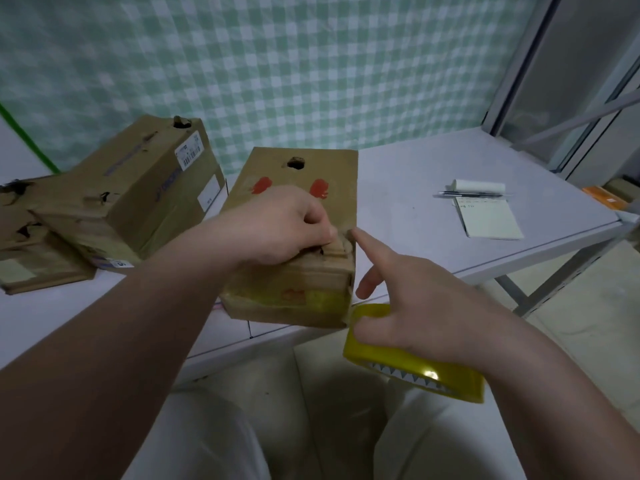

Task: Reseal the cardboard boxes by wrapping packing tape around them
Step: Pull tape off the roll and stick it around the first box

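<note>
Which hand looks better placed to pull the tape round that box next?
Probably the right hand: it holds the yellow tape roll beside the box, while the left hand grips its top.

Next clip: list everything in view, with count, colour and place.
front box: one, brown with red marks, table's near edge
other boxes: at least two, brown, piled at left
tape roll: one, yellow, below the table edge
notepad: one, white, table's right
pen: dark, count unclear, beyond the notepad
paper roll: one, white, behind the pen
table: one, pale grey, ahead
left hand: pinches the front box's crumpled top edge
right hand: holds the tape roll, forefinger extended
</note>
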### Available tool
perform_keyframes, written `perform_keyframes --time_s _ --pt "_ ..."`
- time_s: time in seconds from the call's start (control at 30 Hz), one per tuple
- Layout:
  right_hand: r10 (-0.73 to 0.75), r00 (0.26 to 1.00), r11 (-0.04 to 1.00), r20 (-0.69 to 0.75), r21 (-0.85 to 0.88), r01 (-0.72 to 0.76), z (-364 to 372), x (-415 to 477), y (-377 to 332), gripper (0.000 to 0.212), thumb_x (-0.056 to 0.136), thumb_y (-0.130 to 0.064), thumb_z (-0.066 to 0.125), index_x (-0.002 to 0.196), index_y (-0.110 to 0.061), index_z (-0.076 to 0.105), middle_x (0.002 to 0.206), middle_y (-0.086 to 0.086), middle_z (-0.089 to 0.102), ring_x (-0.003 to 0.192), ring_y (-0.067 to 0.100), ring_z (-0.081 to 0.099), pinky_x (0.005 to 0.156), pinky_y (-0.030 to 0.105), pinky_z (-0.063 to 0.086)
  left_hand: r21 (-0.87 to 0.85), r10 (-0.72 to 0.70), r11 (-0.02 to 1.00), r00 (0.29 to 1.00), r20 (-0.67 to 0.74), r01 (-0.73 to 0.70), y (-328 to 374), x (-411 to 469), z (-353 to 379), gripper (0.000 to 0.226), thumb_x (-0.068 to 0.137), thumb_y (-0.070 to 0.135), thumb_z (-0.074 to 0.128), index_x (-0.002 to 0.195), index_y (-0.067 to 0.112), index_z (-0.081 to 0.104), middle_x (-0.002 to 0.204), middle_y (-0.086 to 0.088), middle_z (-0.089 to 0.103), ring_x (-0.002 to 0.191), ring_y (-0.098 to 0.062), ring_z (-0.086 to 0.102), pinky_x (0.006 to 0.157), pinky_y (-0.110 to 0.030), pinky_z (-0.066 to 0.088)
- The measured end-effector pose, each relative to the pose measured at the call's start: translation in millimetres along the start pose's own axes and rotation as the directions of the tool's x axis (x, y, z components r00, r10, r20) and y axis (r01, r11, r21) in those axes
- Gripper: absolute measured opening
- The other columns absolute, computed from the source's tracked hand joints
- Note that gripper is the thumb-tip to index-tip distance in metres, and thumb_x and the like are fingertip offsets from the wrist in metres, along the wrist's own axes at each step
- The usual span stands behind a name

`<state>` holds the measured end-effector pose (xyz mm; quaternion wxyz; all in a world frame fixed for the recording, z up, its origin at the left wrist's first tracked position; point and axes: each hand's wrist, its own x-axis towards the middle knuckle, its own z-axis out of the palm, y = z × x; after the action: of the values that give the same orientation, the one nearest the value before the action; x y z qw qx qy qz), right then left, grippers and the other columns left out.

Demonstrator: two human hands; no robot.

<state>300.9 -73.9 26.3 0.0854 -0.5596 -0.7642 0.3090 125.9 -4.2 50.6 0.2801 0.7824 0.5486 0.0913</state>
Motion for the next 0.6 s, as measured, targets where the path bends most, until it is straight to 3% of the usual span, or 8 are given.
perform_keyframes --time_s 0.13,0.2,0.23,0.3,0.37,0.47,0.6 --pt "-0.023 1.000 1.000 0.013 0.022 0.022 4.7 0.8 -0.1 0.100 0.072 -0.040 0.065 0.147 -0.047 0.000 0.110 -0.015 0.055 0.069 -0.005 0.049 0.060 0.009 0.039 0.084 0.037 0.996 0.999 0.012 -0.038 2.7 -4.4 2.6 0.026 0.092 0.036 0.054 0.079 0.022 0.072 0.087 0.002 0.065 0.084 -0.015 0.062 0.079 -0.033 0.050" --pt "-0.028 1.000 0.999 0.009 0.024 0.028 6.2 1.4 1.8 0.101 0.072 -0.040 0.065 0.148 -0.047 -0.001 0.111 -0.016 0.054 0.070 -0.012 0.048 0.062 0.006 0.037 0.098 0.035 0.994 0.999 0.024 -0.037 1.1 -3.0 3.3 0.034 0.093 0.037 0.053 0.075 0.014 0.070 0.089 -0.010 0.064 0.082 -0.022 0.061 0.079 -0.037 0.049" --pt "-0.032 0.999 0.999 0.008 0.021 0.032 6.9 1.5 2.8 0.101 0.073 -0.039 0.066 0.148 -0.047 -0.001 0.111 -0.016 0.054 0.070 -0.015 0.046 0.062 0.004 0.036 0.099 0.031 0.995 0.999 0.021 -0.032 -0.5 -1.6 4.4 0.039 0.093 0.036 0.052 0.070 0.009 0.066 0.089 -0.015 0.061 0.079 -0.019 0.059 0.075 -0.032 0.048" --pt "-0.034 0.999 0.999 0.001 0.015 0.034 8.5 1.1 4.5 0.100 0.073 -0.038 0.067 0.147 -0.048 0.000 0.111 -0.018 0.053 0.069 -0.016 0.046 0.062 0.004 0.036 0.103 0.017 0.995 1.000 0.000 -0.017 -2.2 0.5 7.7 0.044 0.095 0.036 0.050 0.060 0.010 0.057 0.085 -0.007 0.056 0.072 -0.005 0.053 0.062 -0.018 0.039" --pt "-0.032 0.999 0.999 -0.005 0.009 0.032 11.3 0.6 5.9 0.101 0.073 -0.038 0.067 0.145 -0.050 -0.002 0.111 -0.019 0.053 0.069 -0.015 0.046 0.061 0.006 0.037 0.100 0.007 0.995 0.999 -0.040 -0.003 -3.7 2.1 11.4 0.042 0.095 0.037 0.050 0.059 0.015 0.057 0.082 0.009 0.051 0.071 -0.001 0.049 0.061 -0.017 0.034" --pt "-0.030 1.000 0.999 -0.007 -0.014 0.030 16.6 0.0 7.7 0.103 0.072 -0.040 0.066 0.142 -0.053 -0.007 0.112 -0.017 0.053 0.071 -0.013 0.047 0.065 0.010 0.039 0.033 0.003 0.999 0.992 -0.123 0.001 -6.5 3.2 14.7 0.032 0.089 0.038 0.060 0.068 0.016 0.070 0.076 0.006 0.066 0.071 -0.007 0.060 0.061 -0.022 0.047" --pt "-0.016 1.000 0.999 -0.021 -0.035 0.015 20.4 -0.5 6.6 0.106 0.073 -0.041 0.065 0.143 -0.053 -0.014 0.113 -0.021 0.051 0.068 -0.007 0.046 0.062 0.014 0.038 -0.093 -0.016 0.996 0.974 -0.228 -0.005 -9.6 3.4 16.2 0.019 0.078 0.037 0.073 0.068 0.022 0.071 0.065 0.013 0.065 0.061 0.006 0.059 0.056 -0.013 0.042"
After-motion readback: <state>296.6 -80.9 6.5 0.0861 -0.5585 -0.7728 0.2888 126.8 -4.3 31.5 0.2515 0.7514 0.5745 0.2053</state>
